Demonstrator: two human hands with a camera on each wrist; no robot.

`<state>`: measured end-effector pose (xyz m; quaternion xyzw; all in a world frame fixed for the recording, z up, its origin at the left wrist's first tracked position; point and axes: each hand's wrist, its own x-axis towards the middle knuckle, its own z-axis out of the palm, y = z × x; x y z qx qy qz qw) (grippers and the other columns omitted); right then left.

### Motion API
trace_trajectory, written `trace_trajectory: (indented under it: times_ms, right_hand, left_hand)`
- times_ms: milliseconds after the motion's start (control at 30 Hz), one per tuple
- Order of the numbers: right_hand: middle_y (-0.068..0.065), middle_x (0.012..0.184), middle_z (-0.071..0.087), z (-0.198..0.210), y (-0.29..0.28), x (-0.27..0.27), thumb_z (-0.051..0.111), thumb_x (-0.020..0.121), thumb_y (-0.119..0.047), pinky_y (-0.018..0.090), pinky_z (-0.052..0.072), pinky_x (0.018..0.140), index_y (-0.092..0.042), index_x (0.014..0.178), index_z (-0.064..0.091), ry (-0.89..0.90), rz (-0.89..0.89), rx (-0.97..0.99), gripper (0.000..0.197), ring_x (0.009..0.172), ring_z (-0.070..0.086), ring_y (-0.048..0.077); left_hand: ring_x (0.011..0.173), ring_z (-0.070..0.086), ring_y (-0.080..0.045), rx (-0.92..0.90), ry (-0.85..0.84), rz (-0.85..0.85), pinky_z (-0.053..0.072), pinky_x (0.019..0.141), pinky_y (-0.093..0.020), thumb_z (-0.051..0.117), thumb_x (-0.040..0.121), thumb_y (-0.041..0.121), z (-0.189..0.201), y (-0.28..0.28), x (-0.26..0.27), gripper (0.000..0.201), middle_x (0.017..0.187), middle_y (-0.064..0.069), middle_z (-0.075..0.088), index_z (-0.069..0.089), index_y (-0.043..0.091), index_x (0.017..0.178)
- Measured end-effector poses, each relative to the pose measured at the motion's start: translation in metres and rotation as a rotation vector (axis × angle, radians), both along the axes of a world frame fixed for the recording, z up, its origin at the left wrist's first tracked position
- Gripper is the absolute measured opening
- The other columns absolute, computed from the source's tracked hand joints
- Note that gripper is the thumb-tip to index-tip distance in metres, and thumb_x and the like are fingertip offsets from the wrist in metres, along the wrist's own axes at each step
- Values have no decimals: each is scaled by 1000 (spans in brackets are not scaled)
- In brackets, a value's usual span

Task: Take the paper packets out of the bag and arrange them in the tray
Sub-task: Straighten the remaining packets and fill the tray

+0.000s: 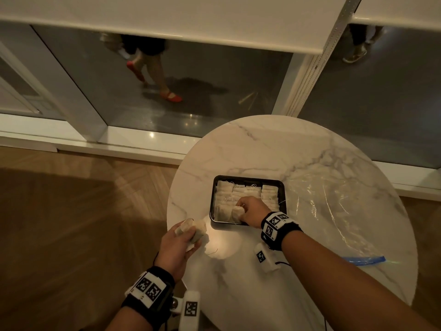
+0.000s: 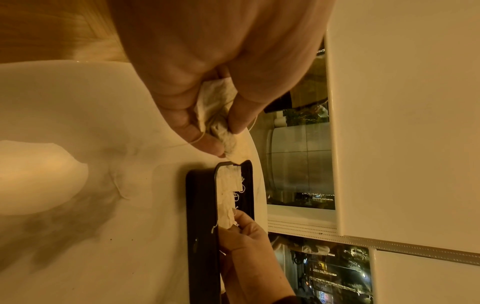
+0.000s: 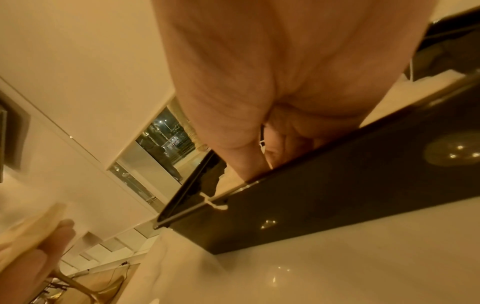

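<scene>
A black tray (image 1: 284,187) sits mid-table, filled with rows of pale paper packets (image 1: 248,193). My right hand (image 1: 250,207) reaches into the tray's near side and pinches one packet (image 1: 237,212) standing among the others. My left hand (image 1: 177,244) hovers at the table's left edge, gripping a couple of packets (image 1: 193,229) with a thread hanging. In the left wrist view those packets (image 2: 218,115) are crumpled between thumb and fingers, just short of the tray (image 2: 200,226). The right wrist view shows the tray's wall (image 3: 337,185). The clear bag (image 1: 334,211) lies flat to the tray's right.
The round marble table (image 1: 262,149) stands by a glass wall with a white sill (image 1: 95,144). The bag's blue zip strip (image 1: 365,260) lies near my right forearm. Wooden floor (image 1: 71,223) lies left of the table. Someone in red shoes (image 1: 171,96) walks outside the glass.
</scene>
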<state>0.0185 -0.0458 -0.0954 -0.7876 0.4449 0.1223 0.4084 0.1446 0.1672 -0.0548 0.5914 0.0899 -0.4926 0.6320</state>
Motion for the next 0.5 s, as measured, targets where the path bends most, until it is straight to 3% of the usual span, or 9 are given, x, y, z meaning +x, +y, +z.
trace_trajectory:
  times_ms: [167, 333, 500]
  right_hand:
    - [-3, 91, 58, 0, -2, 2, 73, 78, -8, 23, 44, 72, -17, 109, 66, 20, 55, -73, 32, 86, 58, 17]
    - [-3, 99, 64, 1, 0, 3, 69, 77, -9, 31, 55, 81, -23, 104, 65, 87, 98, -169, 31, 94, 63, 20]
    - [-3, 106, 65, 0, 2, 2, 66, 81, -16, 29, 46, 73, -29, 103, 63, 152, 150, -271, 26, 95, 62, 21]
  left_hand:
    - [80, 75, -17, -6, 0, 2, 59, 62, -25, 58, 97, 2, 0, 3, 0, 23, 109, -14, 70, 62, 12, 117]
    - [78, 75, -15, -13, -15, -6, 59, 63, -25, 57, 98, 2, 1, 4, -2, 21, 107, -13, 69, 62, 13, 116]
    - [74, 76, -15, -19, -4, -6, 59, 59, -24, 56, 98, 1, 3, 2, -2, 21, 106, -14, 69, 62, 12, 114]
